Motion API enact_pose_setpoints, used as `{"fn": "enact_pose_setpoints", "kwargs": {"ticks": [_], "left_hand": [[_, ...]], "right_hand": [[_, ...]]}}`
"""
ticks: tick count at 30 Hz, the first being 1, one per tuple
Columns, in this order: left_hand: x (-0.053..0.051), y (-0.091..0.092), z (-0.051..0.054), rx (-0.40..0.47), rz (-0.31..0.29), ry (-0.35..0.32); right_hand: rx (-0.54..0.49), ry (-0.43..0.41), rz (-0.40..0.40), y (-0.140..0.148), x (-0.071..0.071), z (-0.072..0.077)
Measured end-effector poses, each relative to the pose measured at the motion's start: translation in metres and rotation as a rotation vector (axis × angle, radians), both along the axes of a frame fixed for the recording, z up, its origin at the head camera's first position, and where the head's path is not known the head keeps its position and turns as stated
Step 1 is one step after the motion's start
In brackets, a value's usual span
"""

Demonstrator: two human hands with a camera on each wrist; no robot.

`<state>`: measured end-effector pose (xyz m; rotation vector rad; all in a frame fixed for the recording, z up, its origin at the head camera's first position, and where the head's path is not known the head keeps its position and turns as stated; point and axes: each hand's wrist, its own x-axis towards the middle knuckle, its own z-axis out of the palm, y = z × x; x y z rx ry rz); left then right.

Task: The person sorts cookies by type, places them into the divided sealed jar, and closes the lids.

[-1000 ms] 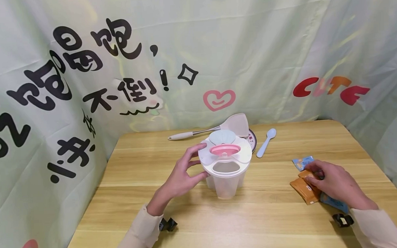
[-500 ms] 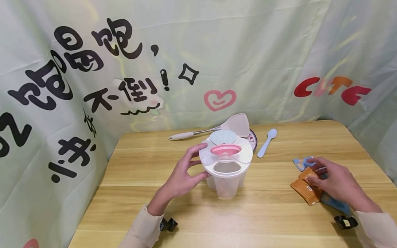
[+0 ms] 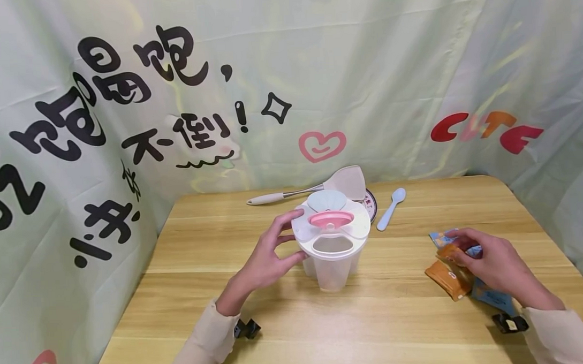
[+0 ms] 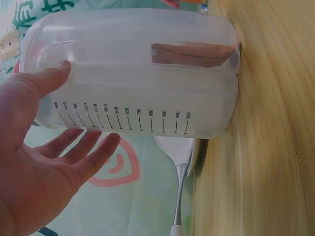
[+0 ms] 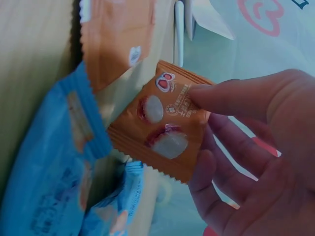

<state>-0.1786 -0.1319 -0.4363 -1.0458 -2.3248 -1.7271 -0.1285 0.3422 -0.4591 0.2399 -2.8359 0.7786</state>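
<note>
My left hand (image 3: 265,260) holds the left side of a translucent plastic storage container (image 3: 334,274), thumb in front and fingers near the lid. This container stands upright, with a white lid, a pink handle and an opening at the front. In the left wrist view it carries measuring marks, and a brown wrapped piece (image 4: 192,54) shows through its wall. Over at the right, my right hand (image 3: 502,265) pinches an orange snack packet (image 5: 162,118) between thumb and fingers, above another orange packet (image 3: 447,281). Blue snack packets (image 3: 493,297) lie under and around that hand.
Behind the container lie a spatula (image 3: 346,183) and a round plate (image 3: 370,205), partly hidden. A pale blue spoon (image 3: 391,209) lies to their right on the wooden table (image 3: 393,328). A printed cloth (image 3: 389,82) hangs along the back and sides.
My right hand has lifted the upper orange packet slightly off the other one, its fingers shifting a little away from me. The left hand and container have stayed put.
</note>
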Motion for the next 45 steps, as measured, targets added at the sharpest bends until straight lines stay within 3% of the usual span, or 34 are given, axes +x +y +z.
{"fn": "enact_pose_setpoints", "kwargs": {"ticks": [8, 19, 32, 45], "left_hand": [[0.000, 0.000, 0.000, -0.006, 0.002, 0.001], [-0.001, -0.001, -0.002, 0.000, -0.002, 0.007], [-0.001, -0.001, -0.001, -0.004, -0.005, -0.002], [0.001, -0.001, 0.002, -0.021, 0.005, -0.006]], "right_hand": [[-0.079, 0.087, 0.033, -0.007, -0.002, 0.007], [-0.082, 0.187, 0.074, -0.025, -0.004, 0.017], [-0.143, 0.250, 0.093, -0.049, -0.007, 0.037], [-0.251, 0.303, 0.163, -0.077, -0.008, 0.062]]}}
